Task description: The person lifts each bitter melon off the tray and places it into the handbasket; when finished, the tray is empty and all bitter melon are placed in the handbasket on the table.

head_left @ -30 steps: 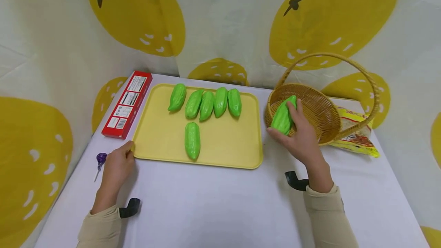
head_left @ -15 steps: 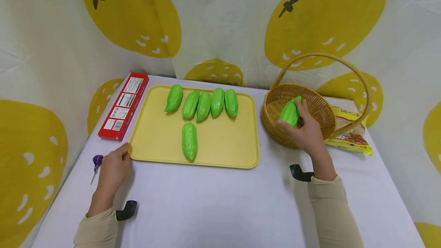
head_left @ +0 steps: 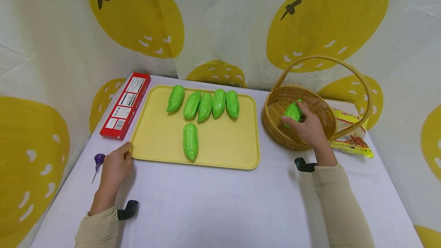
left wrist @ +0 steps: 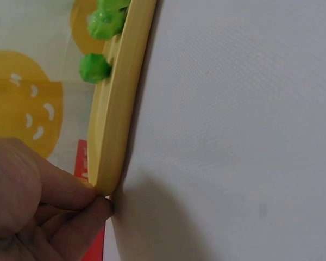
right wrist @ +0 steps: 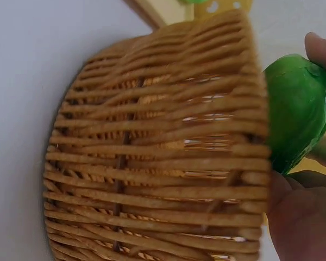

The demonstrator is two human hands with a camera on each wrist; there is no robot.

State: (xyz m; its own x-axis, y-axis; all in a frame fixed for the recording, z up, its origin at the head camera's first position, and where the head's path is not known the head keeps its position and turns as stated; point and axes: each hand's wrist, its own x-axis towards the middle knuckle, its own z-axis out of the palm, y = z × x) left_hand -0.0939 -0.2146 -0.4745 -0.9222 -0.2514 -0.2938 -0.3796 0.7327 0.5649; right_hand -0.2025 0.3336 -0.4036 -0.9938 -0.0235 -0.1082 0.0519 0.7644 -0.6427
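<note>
My right hand holds a green, ribbed bitter melon in the mouth of the wicker basket. In the right wrist view, thumb and fingers grip the bitter melon beside the woven rim, which hides part of it. At the near left corner of the yellow tray, my left hand pinches the edge between thumb and finger, as the left wrist view also shows. On the tray, several bitter melons line the far side, and a single bitter melon lies nearer the front.
A red box lies left of the tray. Beside my left hand is a purple lollipop. Right of the basket, partly behind its tall arched handle, lies a yellow snack bag. A patterned curtain stands behind the table.
My right hand has moved right and lowered the bitter melon from the basket's left rim further into its mouth. The left hand stays at the tray corner.
</note>
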